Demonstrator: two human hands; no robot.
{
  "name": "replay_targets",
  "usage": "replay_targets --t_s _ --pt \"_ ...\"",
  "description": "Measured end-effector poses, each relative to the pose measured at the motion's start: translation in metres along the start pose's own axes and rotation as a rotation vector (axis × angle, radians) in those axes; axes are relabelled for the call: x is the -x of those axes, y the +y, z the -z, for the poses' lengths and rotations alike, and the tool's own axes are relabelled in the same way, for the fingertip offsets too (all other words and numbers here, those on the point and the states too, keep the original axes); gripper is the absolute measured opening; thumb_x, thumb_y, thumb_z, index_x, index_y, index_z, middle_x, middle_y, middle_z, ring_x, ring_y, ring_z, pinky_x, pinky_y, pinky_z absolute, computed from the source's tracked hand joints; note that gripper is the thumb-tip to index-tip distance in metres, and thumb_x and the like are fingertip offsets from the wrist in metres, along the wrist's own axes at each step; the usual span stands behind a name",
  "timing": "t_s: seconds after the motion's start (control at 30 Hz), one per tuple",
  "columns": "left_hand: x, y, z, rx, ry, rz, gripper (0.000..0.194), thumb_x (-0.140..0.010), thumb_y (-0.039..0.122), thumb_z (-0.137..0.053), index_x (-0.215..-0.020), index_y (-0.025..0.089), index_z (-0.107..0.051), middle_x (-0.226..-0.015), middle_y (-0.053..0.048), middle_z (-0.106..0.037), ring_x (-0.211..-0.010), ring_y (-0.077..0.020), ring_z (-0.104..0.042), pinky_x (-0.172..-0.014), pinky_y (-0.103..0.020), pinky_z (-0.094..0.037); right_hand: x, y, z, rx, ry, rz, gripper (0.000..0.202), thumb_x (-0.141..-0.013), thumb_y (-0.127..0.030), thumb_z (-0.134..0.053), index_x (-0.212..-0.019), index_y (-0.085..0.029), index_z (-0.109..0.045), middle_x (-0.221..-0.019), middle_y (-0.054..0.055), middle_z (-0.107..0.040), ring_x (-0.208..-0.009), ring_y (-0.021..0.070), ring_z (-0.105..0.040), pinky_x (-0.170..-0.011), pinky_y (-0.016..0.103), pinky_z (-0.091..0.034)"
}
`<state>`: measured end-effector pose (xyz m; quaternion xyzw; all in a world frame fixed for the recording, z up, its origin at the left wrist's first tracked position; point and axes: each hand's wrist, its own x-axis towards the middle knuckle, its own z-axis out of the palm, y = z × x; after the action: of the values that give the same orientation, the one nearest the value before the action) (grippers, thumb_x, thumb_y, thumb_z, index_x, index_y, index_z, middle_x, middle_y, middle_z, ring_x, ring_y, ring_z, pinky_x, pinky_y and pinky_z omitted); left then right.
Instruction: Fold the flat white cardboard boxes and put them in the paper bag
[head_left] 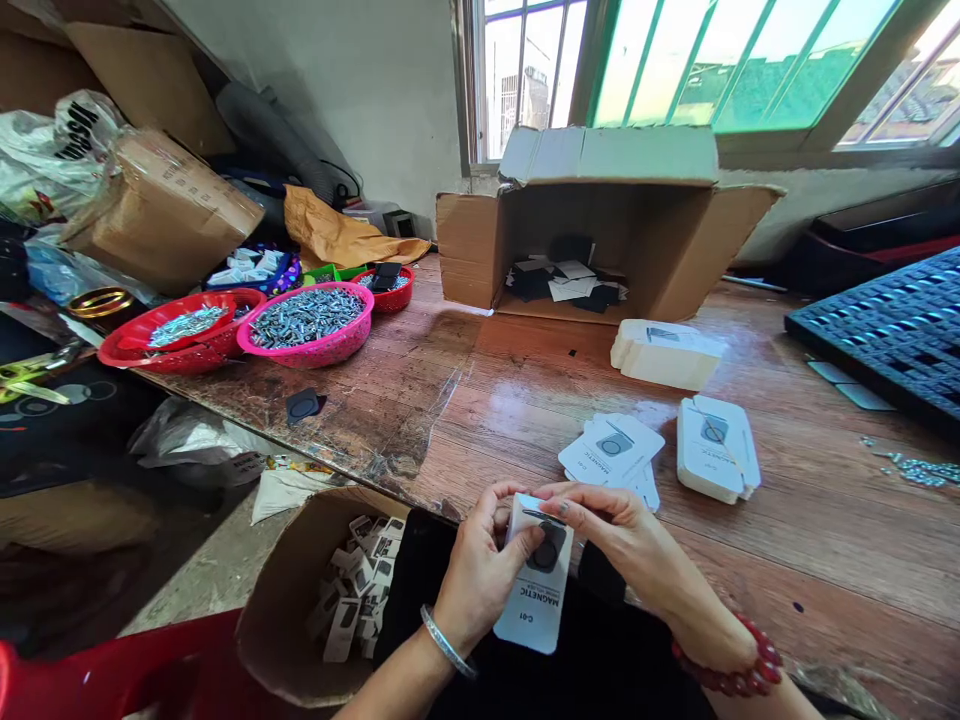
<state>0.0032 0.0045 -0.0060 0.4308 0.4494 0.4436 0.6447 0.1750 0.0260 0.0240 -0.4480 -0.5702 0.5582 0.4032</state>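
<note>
A white printed card (536,590) marked MAGNETIC is held over the dark lap, just off the table's front edge. My left hand (484,565) grips its left side, thumb across the front near the printed dark square. The fingers of my right hand (607,520) are closed on the card's top right corner. On the table just beyond lie loose cards of the same print (611,450). Right of them is a banded stack of cards (716,450), and a thicker card stack (664,352) stands behind. The backs of both hands hide part of the card.
Pink basket (307,325) and red basket (180,340) of small metal parts stand at the left. An open carton (465,250) holds black and white pieces. Below left, a floor box (281,610) holds packed cards. A black grid tray (892,330) is at right.
</note>
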Motion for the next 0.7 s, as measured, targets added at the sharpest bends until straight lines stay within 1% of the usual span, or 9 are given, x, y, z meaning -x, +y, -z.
replay_targets --t_s 0.07,0.13,0.27,0.33,0.43,0.57,0.63,0.7 --pt "0.0 -0.002 0.002 -0.052 -0.006 -0.017 0.042 -0.078 0.039 -0.076 -0.11 0.019 -0.057 -0.086 -0.005 -0.073 -0.078 -0.0192 -0.066 -0.071 -0.028 -0.049 0.0 -0.001 0.002 -0.001 -0.034 -0.037 0.024 -0.081 -0.044 -0.072 -0.092 -0.024 -0.081 -0.088 0.005 -0.079 -0.084 0.0229 -0.071 -0.077 0.035 -0.057" --pt "0.001 -0.004 0.002 -0.077 -0.017 -0.031 0.039 -0.079 0.036 -0.075 -0.111 0.019 -0.059 -0.088 -0.005 -0.074 -0.08 -0.0199 -0.067 -0.073 -0.028 -0.049 -0.001 -0.001 0.004 0.0 -0.028 -0.05 0.024 -0.078 -0.041 -0.074 -0.094 -0.024 -0.08 -0.084 0.003 -0.079 -0.077 0.0213 -0.071 -0.071 0.032 -0.057" --pt "0.004 -0.006 0.0 -0.096 -0.072 -0.042 0.04 -0.079 0.029 -0.074 -0.115 0.02 -0.059 -0.097 -0.007 -0.075 -0.087 -0.0221 -0.069 -0.079 -0.03 -0.05 -0.003 -0.002 0.007 0.092 0.013 -0.057 0.018 -0.076 -0.036 -0.072 -0.081 -0.021 -0.08 -0.073 0.002 -0.077 -0.062 0.0174 -0.066 -0.058 0.026 -0.052" --pt "0.004 -0.007 -0.001 -0.1 -0.079 -0.036 0.04 -0.079 0.026 -0.074 -0.115 0.021 -0.059 -0.099 -0.007 -0.076 -0.089 -0.0224 -0.069 -0.08 -0.031 -0.051 -0.004 -0.002 0.009 0.108 0.02 -0.064 0.018 -0.075 -0.035 -0.072 -0.078 -0.02 -0.079 -0.068 0.002 -0.076 -0.057 0.0162 -0.063 -0.053 0.025 -0.049" --pt "0.005 -0.008 -0.002 -0.107 -0.083 -0.017 0.04 -0.078 0.023 -0.074 -0.115 0.022 -0.058 -0.097 -0.006 -0.076 -0.087 -0.0213 -0.069 -0.078 -0.03 -0.051 -0.004 -0.002 0.011 0.109 0.023 -0.067 0.015 -0.074 -0.033 -0.072 -0.074 -0.02 -0.078 -0.067 0.002 -0.075 -0.057 0.0155 -0.062 -0.053 0.025 -0.047" --pt "0.006 -0.009 -0.004 -0.11 -0.101 0.012 0.042 -0.076 0.023 -0.076 -0.114 0.022 -0.058 -0.092 -0.004 -0.075 -0.081 -0.0202 -0.069 -0.073 -0.028 -0.051 -0.004 -0.001 0.011 0.101 0.015 -0.059 0.012 -0.073 -0.029 -0.07 -0.071 -0.02 -0.077 -0.063 0.001 -0.074 -0.054 0.0152 -0.06 -0.051 0.025 -0.046" --pt "0.006 -0.01 -0.004 -0.103 -0.096 0.021 0.04 -0.075 0.023 -0.077 -0.11 0.021 -0.058 -0.089 -0.004 -0.075 -0.079 -0.0196 -0.068 -0.071 -0.027 -0.051 -0.003 -0.002 0.012 0.145 -0.006 -0.037 0.011 -0.074 -0.024 -0.068 -0.07 -0.02 -0.078 -0.062 0.0 -0.073 -0.054 0.0148 -0.06 -0.052 0.024 -0.046" --pt "0.006 -0.01 -0.004 -0.08 -0.077 0.015 0.042 -0.074 0.023 -0.077 -0.11 0.022 -0.057 -0.086 -0.002 -0.074 -0.077 -0.0185 -0.068 -0.07 -0.026 -0.05 -0.001 -0.005 0.014 0.213 -0.042 0.008 0.013 -0.077 -0.021 -0.067 -0.072 -0.022 -0.079 -0.066 0.0 -0.074 -0.059 0.0158 -0.062 -0.055 0.025 -0.049"
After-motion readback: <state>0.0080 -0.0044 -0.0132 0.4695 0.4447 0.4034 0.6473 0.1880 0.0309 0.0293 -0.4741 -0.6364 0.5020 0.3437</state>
